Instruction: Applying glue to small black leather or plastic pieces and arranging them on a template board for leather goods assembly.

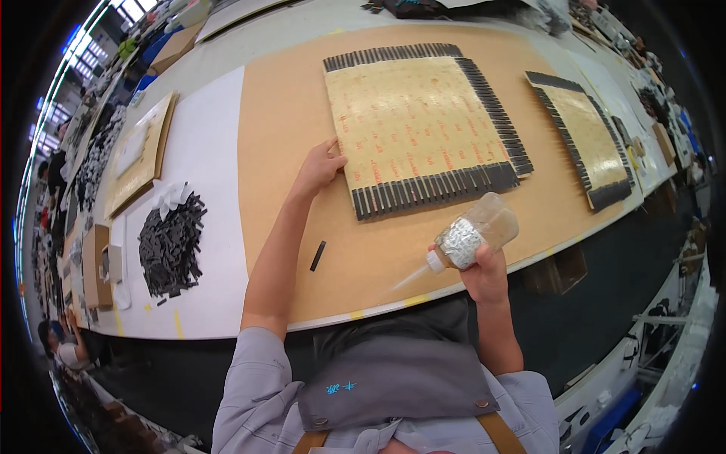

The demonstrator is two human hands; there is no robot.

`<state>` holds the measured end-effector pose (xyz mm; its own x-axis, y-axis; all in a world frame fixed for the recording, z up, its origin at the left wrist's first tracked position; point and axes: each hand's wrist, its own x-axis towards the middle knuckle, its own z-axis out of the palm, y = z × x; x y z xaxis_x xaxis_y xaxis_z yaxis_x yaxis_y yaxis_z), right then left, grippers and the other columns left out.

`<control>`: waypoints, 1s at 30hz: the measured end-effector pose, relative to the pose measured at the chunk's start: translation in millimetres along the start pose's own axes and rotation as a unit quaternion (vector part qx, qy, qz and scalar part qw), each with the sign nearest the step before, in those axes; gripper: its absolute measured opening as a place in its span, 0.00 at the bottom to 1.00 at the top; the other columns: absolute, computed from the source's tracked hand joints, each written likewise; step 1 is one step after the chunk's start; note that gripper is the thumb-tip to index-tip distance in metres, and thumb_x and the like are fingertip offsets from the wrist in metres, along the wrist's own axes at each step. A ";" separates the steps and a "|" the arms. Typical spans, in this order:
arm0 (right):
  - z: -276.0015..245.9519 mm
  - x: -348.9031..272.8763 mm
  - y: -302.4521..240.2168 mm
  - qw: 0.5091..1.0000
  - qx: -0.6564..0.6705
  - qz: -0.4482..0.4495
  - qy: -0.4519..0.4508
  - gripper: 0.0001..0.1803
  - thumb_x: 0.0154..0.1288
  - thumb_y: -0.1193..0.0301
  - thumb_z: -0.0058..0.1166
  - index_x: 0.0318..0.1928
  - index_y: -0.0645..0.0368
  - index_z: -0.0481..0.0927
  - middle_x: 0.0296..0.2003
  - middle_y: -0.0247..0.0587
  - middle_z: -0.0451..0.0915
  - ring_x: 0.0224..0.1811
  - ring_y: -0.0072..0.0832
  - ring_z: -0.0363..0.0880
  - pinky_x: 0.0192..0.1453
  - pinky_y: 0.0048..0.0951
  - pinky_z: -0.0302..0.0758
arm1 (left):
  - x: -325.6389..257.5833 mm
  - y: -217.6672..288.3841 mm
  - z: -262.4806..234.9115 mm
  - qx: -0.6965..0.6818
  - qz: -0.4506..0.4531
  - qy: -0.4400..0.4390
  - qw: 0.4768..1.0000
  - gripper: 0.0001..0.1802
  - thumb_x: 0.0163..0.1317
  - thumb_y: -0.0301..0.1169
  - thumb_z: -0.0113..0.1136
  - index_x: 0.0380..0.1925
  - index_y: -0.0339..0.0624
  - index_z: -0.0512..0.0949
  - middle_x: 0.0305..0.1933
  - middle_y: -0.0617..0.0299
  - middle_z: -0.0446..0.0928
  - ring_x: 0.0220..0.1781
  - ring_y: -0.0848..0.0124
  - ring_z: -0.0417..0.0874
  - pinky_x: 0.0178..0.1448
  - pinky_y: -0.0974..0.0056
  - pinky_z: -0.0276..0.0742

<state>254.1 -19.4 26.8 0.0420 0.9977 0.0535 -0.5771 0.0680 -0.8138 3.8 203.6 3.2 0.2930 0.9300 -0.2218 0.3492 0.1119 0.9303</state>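
A tan square board (412,113) with red marks lies before me, with dark strips (431,189) set side by side along its far, right and near edges. My left hand (319,165) is closed at the board's left edge, with the thumb near the top face and some fingers hidden. My right hand (485,271) grips a translucent squeeze bottle (495,219) with silvery wrapping, tilted so its thin clear nozzle points down to the left. That nozzle is apart from the board, over the table's near edge. A single dark strip (318,256) lies on the brown table covering.
Left of the covering is a heap of loose dark strips (170,246) with a crumpled white piece on top. A smaller board edged with strips (586,136) lies at the right. Another tan board (142,155) and a cardboard box (97,265) stand at the left.
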 end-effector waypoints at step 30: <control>5.9 28.4 16.3 0.998 0.003 0.055 0.013 0.33 0.62 0.49 0.47 0.58 0.61 0.61 0.51 0.44 0.73 0.53 0.41 0.74 0.53 0.44 0.75 | -186.8 -4.2 23.8 -0.230 -0.086 -0.191 0.950 0.06 0.60 0.27 0.55 0.33 0.34 0.76 0.26 0.71 0.71 0.25 0.87 0.64 0.27 0.78 0.58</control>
<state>241.1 10.0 18.5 -0.0006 0.9986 -0.0522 -0.5851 -0.0427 -0.8098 -31.3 21.1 33.7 0.5999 0.6986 -0.3900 0.0205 0.4738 0.8804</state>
